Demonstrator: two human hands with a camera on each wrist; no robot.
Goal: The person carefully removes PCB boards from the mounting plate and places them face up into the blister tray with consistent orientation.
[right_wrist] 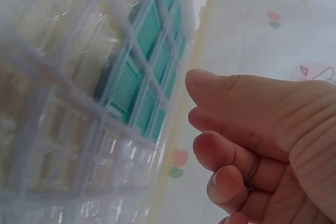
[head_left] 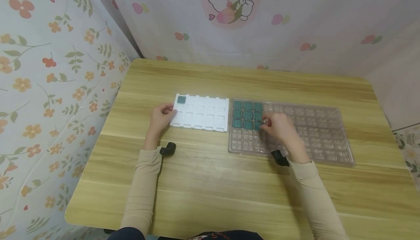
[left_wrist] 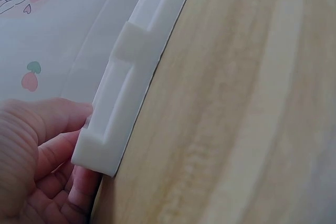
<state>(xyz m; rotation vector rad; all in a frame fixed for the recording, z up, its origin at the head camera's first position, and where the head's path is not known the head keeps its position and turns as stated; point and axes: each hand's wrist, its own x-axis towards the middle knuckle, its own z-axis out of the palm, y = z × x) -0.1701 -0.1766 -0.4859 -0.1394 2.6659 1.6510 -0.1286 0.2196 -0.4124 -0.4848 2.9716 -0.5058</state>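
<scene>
My left hand [head_left: 160, 117] grips the left end of a white plastic tray [left_wrist: 137, 40], its thumb against the side wall and its fingers at the corner. In the tray's back left pocket sits one teal square chip [head_left: 181, 99] with a dotted face. Right beside it lies a clear plastic blister tray [head_left: 315, 134], with several more teal chips [head_left: 248, 115] in rows at its back left. My right hand [head_left: 279, 125] hovers over those rows, fingertips by the front right chip [head_left: 258, 125]. In the right wrist view its fingers are loosely bent, with nothing showing between them.
Both trays rest on a wood-grain table [head_left: 203, 181]. Printed curtains [head_left: 295, 25] hang behind it and along its left side. A black wrist device [head_left: 168, 149] sits by the left cuff, and another black device [head_left: 280, 158] is at the right wrist.
</scene>
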